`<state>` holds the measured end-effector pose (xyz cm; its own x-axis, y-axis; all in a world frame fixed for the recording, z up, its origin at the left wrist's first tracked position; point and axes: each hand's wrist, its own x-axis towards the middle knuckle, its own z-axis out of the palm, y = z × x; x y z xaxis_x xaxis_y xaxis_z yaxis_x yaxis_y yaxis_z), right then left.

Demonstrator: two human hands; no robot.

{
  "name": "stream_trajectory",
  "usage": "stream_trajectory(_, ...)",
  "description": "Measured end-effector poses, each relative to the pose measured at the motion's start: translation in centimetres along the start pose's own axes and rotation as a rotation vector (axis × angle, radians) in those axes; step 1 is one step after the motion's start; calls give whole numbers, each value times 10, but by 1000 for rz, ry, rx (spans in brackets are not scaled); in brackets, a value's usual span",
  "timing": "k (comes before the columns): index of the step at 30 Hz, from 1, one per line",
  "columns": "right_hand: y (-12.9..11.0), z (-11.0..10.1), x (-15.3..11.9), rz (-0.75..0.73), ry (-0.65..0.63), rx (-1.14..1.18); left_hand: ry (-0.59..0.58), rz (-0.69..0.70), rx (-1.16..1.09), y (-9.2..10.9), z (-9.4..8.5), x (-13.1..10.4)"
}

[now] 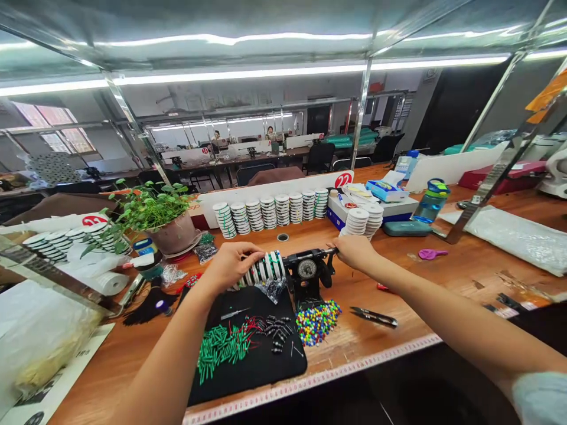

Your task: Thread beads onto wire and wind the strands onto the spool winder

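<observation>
Workshop benches run back under bright strip lights; nearest is a long wooden table (443, 277) seen from above. At its middle sits a small black winding machine (307, 273) with a round dial. The left hand (230, 264) is closed around a row of white spools (264, 269) threaded on the machine's axle, seemingly steadying them. The right hand (354, 251) pinches the crank handle (326, 252) on the machine's other side.

Just in front lies a black mat (257, 360) carrying green tubes (221, 347), dark small parts (277, 330) and, at its right edge, a heap of coloured beads (316, 321), all within easy reach. Black snips (374, 317) lie right of the beads. Behind the machine stand stacked white spools (270, 212), a potted plant (166, 221) to the left and a blue bottle (429, 202) to the right, none blocking the hands.
</observation>
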<state>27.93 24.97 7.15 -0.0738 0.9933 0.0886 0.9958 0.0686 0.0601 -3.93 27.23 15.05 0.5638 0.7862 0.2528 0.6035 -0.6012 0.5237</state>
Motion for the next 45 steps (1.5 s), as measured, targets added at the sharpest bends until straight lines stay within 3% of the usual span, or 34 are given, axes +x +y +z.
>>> stream_trajectory(2,3,-6,-17,14,38,-21,-5,-28,-67,-2,-1,3)
stream_trajectory(4,1,-11,-43,14,195,-3,10,-23,-101,-3,0,4)
stream_trajectory(7,-25,-3,-88,-138,430,264,25,-12,-96,-5,2,8)
stream_trajectory(8,-40,4,-101,-234,416,397,21,-24,-84,-6,1,12)
stream_trajectory(11,-88,38,-131,-456,183,635,-37,-83,-48,-11,-1,23)
stream_trajectory(13,-114,59,-140,-457,80,638,-84,-102,-42,-14,-3,29)
stream_trajectory(16,-133,76,-142,-380,62,613,-109,-87,-46,-16,-5,31)
stream_trajectory(24,-129,65,-135,-297,-14,629,-149,-63,-141,-14,-6,27)
stream_trajectory(32,-148,78,-138,-280,-63,551,-180,-68,-246,-18,-7,24)
stream_trajectory(35,-137,69,-132,-268,-28,554,-195,-62,-242,-18,-7,25)
stream_trajectory(39,-104,59,-122,-121,11,558,-204,-39,-227,-16,-8,28)
stream_trajectory(42,-87,62,-127,-58,-38,636,-215,-39,-231,-15,-9,30)
stream_trajectory(45,-87,70,-138,-74,-96,722,-221,-37,-254,-13,-10,31)
